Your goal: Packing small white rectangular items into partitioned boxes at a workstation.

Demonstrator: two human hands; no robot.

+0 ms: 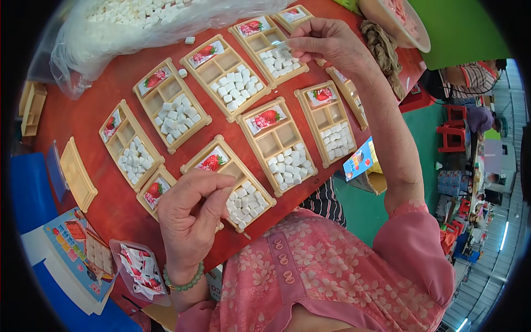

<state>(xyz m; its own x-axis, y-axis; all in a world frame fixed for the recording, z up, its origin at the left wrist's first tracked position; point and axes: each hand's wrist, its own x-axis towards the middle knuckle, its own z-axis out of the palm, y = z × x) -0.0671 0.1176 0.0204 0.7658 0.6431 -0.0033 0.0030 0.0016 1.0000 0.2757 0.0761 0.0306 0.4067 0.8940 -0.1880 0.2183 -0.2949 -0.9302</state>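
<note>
Red table [58, 124] | moulded trays [269, 142], blocky marshmallows [290, 166] | hands: left [191, 218] pinched, right [332, 47] pinching clear film [284, 45]

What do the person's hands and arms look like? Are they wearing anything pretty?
Yes! A bracelet of round green beads circles the left wrist. The left hand and right hand are both bare, with no gloves. The right sleeve is pink and ends near the elbow, leaving the forearm uncovered. Some pink left sleeve shows too.
</note>
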